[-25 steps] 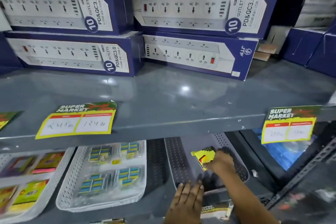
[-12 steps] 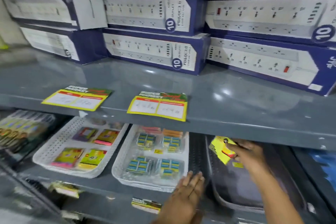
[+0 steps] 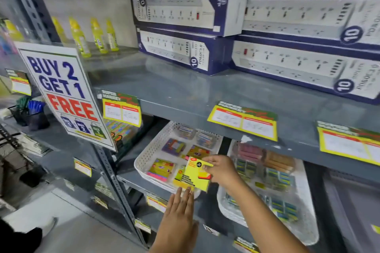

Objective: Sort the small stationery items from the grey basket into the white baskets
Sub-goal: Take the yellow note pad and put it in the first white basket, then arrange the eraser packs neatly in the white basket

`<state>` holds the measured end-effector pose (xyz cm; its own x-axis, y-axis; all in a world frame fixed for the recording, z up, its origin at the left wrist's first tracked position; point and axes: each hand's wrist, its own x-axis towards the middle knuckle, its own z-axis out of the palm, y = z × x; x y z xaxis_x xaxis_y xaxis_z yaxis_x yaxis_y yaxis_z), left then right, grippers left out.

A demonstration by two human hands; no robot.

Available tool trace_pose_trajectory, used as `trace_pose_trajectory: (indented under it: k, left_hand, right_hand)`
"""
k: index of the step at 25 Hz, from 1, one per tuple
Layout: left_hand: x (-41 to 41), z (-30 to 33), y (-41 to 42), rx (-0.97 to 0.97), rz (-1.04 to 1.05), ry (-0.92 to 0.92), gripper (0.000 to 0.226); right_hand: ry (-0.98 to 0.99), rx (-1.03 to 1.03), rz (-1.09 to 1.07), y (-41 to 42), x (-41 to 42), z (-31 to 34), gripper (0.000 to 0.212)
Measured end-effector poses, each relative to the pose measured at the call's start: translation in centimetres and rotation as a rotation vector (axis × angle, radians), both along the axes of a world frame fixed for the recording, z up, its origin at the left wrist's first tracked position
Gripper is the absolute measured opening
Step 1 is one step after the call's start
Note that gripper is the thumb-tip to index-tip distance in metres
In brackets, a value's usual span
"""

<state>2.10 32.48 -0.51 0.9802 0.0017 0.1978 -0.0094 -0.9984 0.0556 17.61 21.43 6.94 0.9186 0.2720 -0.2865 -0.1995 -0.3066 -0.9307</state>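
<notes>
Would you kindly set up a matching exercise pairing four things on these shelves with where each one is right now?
Column one:
1. yellow pack
2. left hand
3. power strip boxes
4. yellow bottles

Column two:
A. stacked on the upper shelf
B. flat against the front rim of the left white basket
C. behind the promo sign, far left
D. pinched in the right hand over the left white basket

Pairs: 1-D, 2-B, 3-A, 4-C
</notes>
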Motion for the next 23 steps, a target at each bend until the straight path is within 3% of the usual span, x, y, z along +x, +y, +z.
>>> trace_pose_trajectory:
  k: [6, 9, 14, 16, 18, 21, 23]
  left_hand:
    - [0.6, -1.2, 2.2, 0.005, -0.096, -0.102, 0.047]
    - [0.7, -3.0, 2.7, 0.031, -0.111, -0.199, 0.048]
    - [0.4, -2.9, 3.3, -0.034, -0.127, -0.189, 0.056]
    - [0.5, -2.7, 3.5, -0.021, -0.153, -0.224, 0.051]
    - [0.5, -2.8, 3.5, -0.058, -0.183, -0.142, 0.064]
    - [1.0, -1.7, 3.4, -0.096, -0.166, -0.068, 0.066]
    - [1.7, -0.4, 2.9, -0.129, -0.171, -0.024, 0.065]
  right_hand:
    - [-0.099, -0.501, 0.08, 7.4, 1.7, -2.5, 0.028]
    - [-0.175, -0.721, 0.071, 8.8, 2.0, -3.5, 0.025]
    - [-0.315, -1.099, 0.084, 10.1, 1.1, -4.2, 0.031]
    - [-0.315, -1.123, 0.108, 10.4, 1.1, -4.0, 0.032]
    - [-0.361, -1.066, 0.105, 9.9, 0.8, -3.4, 0.032]
    - [-0.486, -0.777, -0.01, 6.5, -0.2, -1.9, 0.035]
    - [-0.442, -0.582, -0.141, 1.7, -0.7, -1.6, 0.029]
